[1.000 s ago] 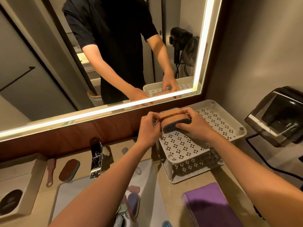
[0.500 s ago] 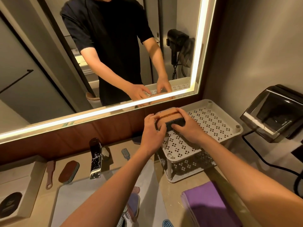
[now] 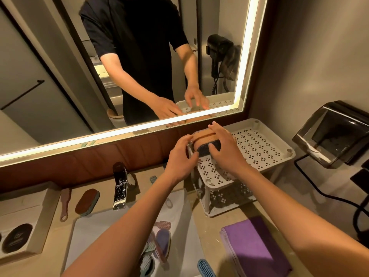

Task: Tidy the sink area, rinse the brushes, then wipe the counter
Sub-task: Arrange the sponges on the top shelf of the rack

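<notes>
Stacked tan, dark-bristled brushes [image 3: 207,141] sit on our white perforated rack [image 3: 259,144]. Our right hand [image 3: 221,148] clasps them; our left hand [image 3: 180,156] pinches their end.

A single wide-angle view comes from the person's head, looking forward and steeply down over both forearms onto the worktop [image 3: 207,232]. It faces the wall mirror [image 3: 139,62] above the worktop's back edge, which reflects the person's torso and arms. The camera sits close: the forearms fill the lower frame, and the sink [image 3: 179,226] lies directly beneath. The white rack [image 3: 259,148] stands at the worktop's back right corner, against the side wall. Straight lines bow near the edges.
</notes>
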Demonstrator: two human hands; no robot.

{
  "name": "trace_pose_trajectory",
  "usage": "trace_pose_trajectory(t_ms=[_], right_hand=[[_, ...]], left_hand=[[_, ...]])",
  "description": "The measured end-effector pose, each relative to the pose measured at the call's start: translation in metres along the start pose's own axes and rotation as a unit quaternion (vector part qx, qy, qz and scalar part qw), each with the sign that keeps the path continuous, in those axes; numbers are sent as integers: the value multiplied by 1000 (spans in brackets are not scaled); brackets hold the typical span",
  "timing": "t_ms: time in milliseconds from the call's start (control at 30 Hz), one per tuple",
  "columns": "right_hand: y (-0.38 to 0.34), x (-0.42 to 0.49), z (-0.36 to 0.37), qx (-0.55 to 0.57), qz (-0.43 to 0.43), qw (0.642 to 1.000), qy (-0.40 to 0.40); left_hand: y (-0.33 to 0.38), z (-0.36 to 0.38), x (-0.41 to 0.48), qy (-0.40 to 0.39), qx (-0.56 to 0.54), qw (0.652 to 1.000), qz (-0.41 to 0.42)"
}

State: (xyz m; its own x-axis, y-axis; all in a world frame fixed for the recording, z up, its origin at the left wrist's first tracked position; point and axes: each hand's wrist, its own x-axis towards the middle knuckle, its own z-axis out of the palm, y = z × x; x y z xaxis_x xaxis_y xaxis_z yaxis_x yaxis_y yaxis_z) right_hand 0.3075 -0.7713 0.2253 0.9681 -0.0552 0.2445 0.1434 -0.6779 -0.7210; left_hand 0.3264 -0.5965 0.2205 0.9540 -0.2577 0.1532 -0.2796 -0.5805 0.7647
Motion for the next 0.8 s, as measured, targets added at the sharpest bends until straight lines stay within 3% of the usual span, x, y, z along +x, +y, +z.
trace_pose_trajectory(t_ms=[300, 433, 800], right_hand=[[-71, -11, 58, 92, -35, 992, -83], [-104, -22, 102, 112, -63, 985, -119], [-193, -65, 242, 171, -88, 950, -246]], left_hand=[[-42, -67, -49, 35, 3, 998, -49], [-75, -106, -86, 74, -37, 992, -91], [-190, -188, -192, 127, -24, 976, -175]])
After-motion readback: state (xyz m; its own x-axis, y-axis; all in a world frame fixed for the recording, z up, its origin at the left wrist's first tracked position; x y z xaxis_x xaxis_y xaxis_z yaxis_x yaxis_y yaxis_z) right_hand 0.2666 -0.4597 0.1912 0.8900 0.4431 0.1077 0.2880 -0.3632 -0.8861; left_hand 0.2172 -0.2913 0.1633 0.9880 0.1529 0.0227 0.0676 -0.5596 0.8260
